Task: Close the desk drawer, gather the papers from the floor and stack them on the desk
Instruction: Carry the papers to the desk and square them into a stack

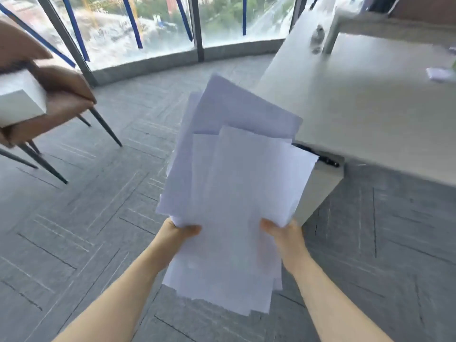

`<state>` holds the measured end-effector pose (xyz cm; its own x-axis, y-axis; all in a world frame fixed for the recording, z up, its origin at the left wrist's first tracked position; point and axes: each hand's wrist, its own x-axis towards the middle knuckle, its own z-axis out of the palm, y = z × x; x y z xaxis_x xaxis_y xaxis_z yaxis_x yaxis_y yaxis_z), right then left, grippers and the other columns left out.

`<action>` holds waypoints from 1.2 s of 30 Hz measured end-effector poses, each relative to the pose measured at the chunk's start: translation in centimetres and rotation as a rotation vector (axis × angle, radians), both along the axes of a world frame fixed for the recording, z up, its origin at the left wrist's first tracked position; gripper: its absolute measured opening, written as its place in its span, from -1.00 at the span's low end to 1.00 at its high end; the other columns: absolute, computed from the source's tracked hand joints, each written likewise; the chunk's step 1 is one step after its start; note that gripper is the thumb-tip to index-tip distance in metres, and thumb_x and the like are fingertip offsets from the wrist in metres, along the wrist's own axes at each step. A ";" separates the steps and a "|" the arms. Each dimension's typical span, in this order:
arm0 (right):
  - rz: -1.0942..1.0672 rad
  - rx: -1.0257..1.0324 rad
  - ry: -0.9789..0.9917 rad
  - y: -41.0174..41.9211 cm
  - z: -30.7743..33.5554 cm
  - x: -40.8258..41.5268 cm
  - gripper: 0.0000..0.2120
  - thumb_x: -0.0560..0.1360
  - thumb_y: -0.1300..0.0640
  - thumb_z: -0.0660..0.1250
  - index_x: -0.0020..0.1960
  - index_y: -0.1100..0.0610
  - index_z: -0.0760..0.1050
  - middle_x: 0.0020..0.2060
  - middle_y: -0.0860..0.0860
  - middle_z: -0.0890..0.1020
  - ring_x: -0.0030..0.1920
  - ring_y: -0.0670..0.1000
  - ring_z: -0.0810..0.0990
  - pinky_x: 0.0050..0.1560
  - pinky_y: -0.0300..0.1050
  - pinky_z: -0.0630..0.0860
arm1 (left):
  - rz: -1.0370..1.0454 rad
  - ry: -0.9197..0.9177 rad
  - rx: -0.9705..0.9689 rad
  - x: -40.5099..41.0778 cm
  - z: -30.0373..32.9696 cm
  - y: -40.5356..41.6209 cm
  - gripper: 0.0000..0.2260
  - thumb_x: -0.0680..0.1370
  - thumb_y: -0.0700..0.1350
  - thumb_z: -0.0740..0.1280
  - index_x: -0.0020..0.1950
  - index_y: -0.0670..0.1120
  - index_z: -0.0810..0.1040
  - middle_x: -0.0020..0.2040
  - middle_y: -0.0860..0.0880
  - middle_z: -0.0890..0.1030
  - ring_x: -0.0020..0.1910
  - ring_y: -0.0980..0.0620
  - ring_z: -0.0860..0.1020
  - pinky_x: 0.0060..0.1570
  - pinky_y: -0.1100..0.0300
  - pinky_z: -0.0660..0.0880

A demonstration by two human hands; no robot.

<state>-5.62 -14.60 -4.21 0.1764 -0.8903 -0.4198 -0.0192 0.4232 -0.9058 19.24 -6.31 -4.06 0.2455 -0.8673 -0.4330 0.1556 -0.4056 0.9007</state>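
A loose, uneven bundle of white papers (pixel 229 183) hangs in the air in front of me, above the grey floor. My left hand (pixel 181 229) grips its left edge and my right hand (pixel 281 230) grips its right edge, thumbs on top. The sheets are fanned out and not squared. The pale desk (pixel 365 114) stands to the right, its near corner just behind the bundle's right side. Below that corner a light drawer unit (pixel 320 191) shows a dark gap at its top; the papers hide part of it.
A brown chair (pixel 61 95) with dark metal legs stands at the left, a white box (pixel 19 99) on it. Curved floor-to-ceiling windows (pixel 148 33) close off the back. On the desk lie a small grey object (pixel 318 33) and a scrap of paper (pixel 440 74).
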 end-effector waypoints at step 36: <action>-0.253 -0.411 -0.028 -42.0 30.6 -22.1 -0.71 0.38 0.37 0.46 -0.23 -0.03 0.71 -0.27 -0.12 0.74 -0.10 0.08 0.69 0.01 0.05 0.61 | -0.065 -0.172 -0.314 -22.2 28.7 -49.2 -0.80 0.21 -0.28 0.54 -0.19 -0.15 0.68 -0.34 0.06 0.68 -0.29 0.10 0.62 -0.33 0.34 0.55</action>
